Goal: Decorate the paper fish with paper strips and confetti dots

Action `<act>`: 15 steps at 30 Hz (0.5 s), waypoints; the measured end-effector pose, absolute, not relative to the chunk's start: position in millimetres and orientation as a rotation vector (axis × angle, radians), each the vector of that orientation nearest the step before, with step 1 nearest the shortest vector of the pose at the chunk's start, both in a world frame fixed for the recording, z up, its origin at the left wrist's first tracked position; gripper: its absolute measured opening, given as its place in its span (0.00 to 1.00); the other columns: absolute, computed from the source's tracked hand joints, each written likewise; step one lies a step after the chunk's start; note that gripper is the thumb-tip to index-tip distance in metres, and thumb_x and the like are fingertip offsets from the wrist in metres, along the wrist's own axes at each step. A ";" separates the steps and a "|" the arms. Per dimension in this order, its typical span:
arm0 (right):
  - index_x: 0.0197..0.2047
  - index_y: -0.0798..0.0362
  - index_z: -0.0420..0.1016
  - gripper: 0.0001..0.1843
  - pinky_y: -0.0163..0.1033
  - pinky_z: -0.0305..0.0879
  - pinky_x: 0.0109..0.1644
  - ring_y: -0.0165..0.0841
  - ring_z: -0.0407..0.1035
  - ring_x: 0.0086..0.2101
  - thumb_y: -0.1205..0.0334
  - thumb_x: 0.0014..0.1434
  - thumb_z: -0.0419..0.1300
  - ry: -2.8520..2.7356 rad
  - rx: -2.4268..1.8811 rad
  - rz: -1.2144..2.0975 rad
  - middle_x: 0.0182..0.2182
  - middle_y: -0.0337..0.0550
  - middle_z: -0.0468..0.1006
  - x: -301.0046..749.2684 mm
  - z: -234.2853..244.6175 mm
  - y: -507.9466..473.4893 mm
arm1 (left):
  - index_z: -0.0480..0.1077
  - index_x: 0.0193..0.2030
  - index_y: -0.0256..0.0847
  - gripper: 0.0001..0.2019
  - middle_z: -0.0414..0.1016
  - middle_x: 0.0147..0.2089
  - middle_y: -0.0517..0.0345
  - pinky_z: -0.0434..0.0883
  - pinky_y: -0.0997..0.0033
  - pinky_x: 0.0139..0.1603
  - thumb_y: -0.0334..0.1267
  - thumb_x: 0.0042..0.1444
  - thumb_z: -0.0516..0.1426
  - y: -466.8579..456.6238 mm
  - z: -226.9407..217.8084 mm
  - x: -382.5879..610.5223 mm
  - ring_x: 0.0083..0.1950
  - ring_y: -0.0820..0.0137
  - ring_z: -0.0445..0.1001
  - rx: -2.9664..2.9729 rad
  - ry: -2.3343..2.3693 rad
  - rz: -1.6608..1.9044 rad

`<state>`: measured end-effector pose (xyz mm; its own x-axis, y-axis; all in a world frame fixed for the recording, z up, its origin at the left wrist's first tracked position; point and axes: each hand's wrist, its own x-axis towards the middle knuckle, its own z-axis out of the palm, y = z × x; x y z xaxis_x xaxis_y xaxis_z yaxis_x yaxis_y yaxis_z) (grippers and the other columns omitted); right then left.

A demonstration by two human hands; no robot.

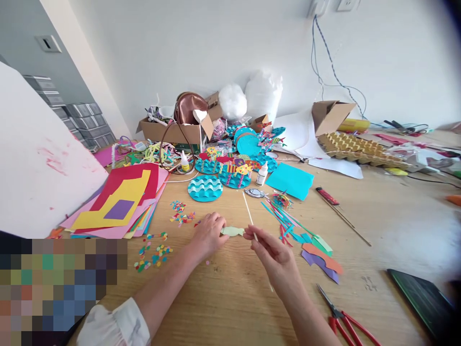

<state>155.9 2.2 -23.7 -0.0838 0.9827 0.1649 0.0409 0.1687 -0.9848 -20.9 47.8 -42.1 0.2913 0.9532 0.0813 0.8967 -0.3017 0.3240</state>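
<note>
A pale green paper fish (233, 231) lies on the wooden table between my two hands. My left hand (209, 233) has its fingers curled at the left end of the fish, holding it there. My right hand (273, 252) pinches a thin white stick (247, 206) that slants up and away to the left, and its fingertips are close to the right end of the fish. Beyond it lies a grey-white fish cutout (255, 192). Small confetti dots (156, 254) are scattered to the left of my left forearm.
Layered coloured paper (144, 182) is at left, paper strips (281, 216) at right. Red-handled pliers (340, 317) and a dark tablet (418, 298) lie near right. Glue bottles (261, 174), a wavy blue disc (205, 188), fish-decorated pieces (236, 175) and a cardboard box (173, 134) stand behind.
</note>
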 end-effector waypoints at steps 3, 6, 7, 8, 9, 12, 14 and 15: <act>0.41 0.52 0.74 0.14 0.38 0.69 0.35 0.35 0.73 0.34 0.61 0.49 0.59 -1.387 -1.100 1.095 0.36 0.46 0.78 152.7 -27.7 6.1 | 0.65 0.34 0.40 0.05 0.66 0.39 0.56 0.63 0.67 0.45 0.34 0.49 0.56 45.7 -40.2 -19.9 0.43 0.66 0.64 2.330 1.715 0.359; 0.41 0.53 0.73 0.14 0.35 0.67 0.28 0.31 0.71 0.28 0.61 0.49 0.58 -1.394 -1.165 1.090 0.35 0.47 0.77 152.2 -31.3 8.8 | 0.65 0.35 0.40 0.05 0.66 0.40 0.57 0.63 0.67 0.45 0.31 0.49 0.55 41.5 -39.4 -21.9 0.44 0.67 0.64 2.338 1.699 0.336; 0.41 0.54 0.73 0.15 0.35 0.66 0.27 0.30 0.71 0.26 0.61 0.49 0.57 -1.394 -1.186 1.090 0.35 0.47 0.77 152.4 -32.1 9.3 | 0.65 0.34 0.40 0.05 0.67 0.40 0.57 0.63 0.68 0.45 0.30 0.49 0.55 39.8 -39.1 -23.0 0.44 0.67 0.64 2.346 1.682 0.325; 0.41 0.54 0.73 0.15 0.34 0.65 0.26 0.30 0.70 0.25 0.61 0.48 0.57 -1.394 -1.206 1.091 0.34 0.47 0.77 152.6 -32.8 9.8 | 0.65 0.34 0.40 0.05 0.67 0.39 0.57 0.63 0.68 0.44 0.29 0.49 0.55 38.1 -38.6 -24.2 0.43 0.67 0.65 2.352 1.665 0.316; 0.41 0.54 0.73 0.15 0.34 0.64 0.25 0.29 0.69 0.24 0.61 0.48 0.57 -1.393 -1.223 1.090 0.34 0.47 0.77 152.8 -33.4 10.2 | 0.65 0.34 0.40 0.05 0.67 0.39 0.57 0.64 0.68 0.44 0.29 0.49 0.55 36.6 -37.8 -25.2 0.43 0.67 0.65 2.357 1.649 0.317; 0.41 0.55 0.73 0.16 0.34 0.63 0.25 0.28 0.68 0.23 0.60 0.48 0.56 -1.385 -1.254 1.089 0.33 0.46 0.77 152.1 -35.0 11.6 | 0.65 0.37 0.40 0.08 0.68 0.40 0.57 0.64 0.68 0.44 0.29 0.49 0.55 33.8 -34.3 -24.5 0.44 0.67 0.65 2.361 1.650 0.384; 0.40 0.54 0.73 0.15 0.34 0.63 0.24 0.28 0.67 0.22 0.59 0.48 0.56 -1.381 -1.259 1.085 0.32 0.45 0.77 150.6 -36.6 12.4 | 0.65 0.41 0.39 0.11 0.68 0.42 0.55 0.64 0.66 0.46 0.31 0.50 0.56 32.7 -32.4 -19.4 0.46 0.66 0.65 2.374 1.660 0.441; 0.39 0.54 0.73 0.15 0.34 0.63 0.24 0.28 0.67 0.22 0.59 0.47 0.56 -1.382 -1.259 1.076 0.31 0.45 0.77 149.8 -37.7 12.7 | 0.65 0.43 0.39 0.12 0.68 0.43 0.54 0.64 0.65 0.47 0.32 0.50 0.57 31.8 -32.1 -15.6 0.47 0.65 0.65 2.393 1.643 0.456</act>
